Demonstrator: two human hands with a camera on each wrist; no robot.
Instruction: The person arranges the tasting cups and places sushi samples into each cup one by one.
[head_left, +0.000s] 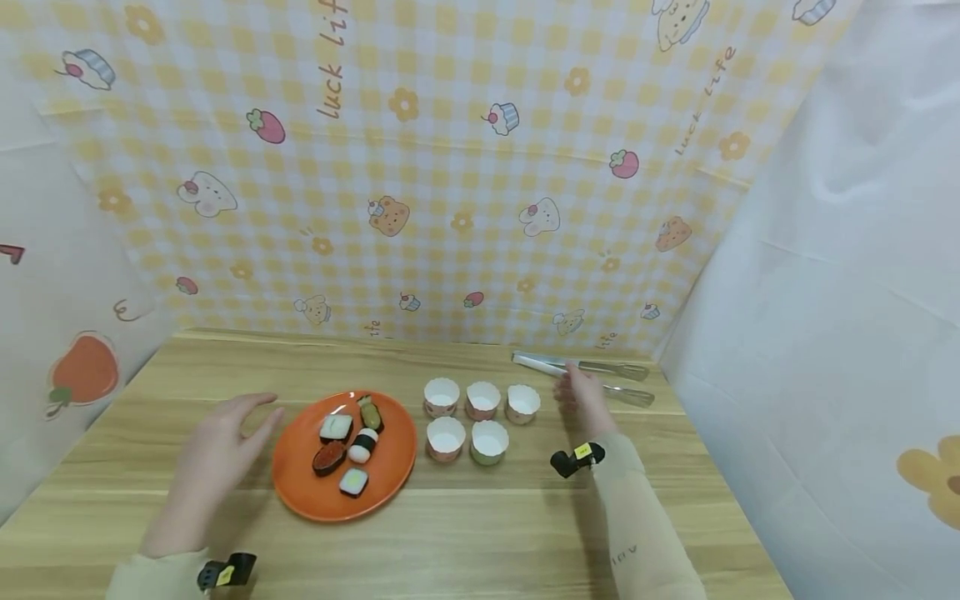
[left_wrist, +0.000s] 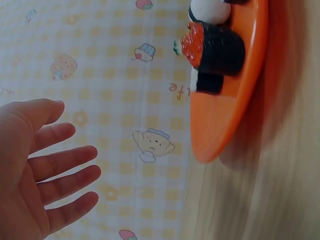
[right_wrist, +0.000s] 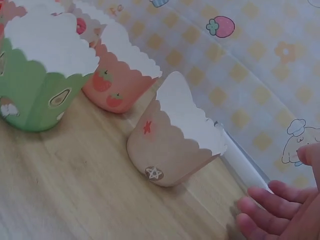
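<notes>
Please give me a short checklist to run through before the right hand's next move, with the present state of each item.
1. Right hand at the tongs: ok, it is over them in the head view.
2. Right hand gripping the tongs: not ok, thumb and fingers stand apart.
3. Right hand touching the tongs: cannot tell.
4. Left hand free: ok, it holds nothing.
5. Five sushi pieces on the orange plate: ok.
6. Five paper cups upright and empty: ok.
</notes>
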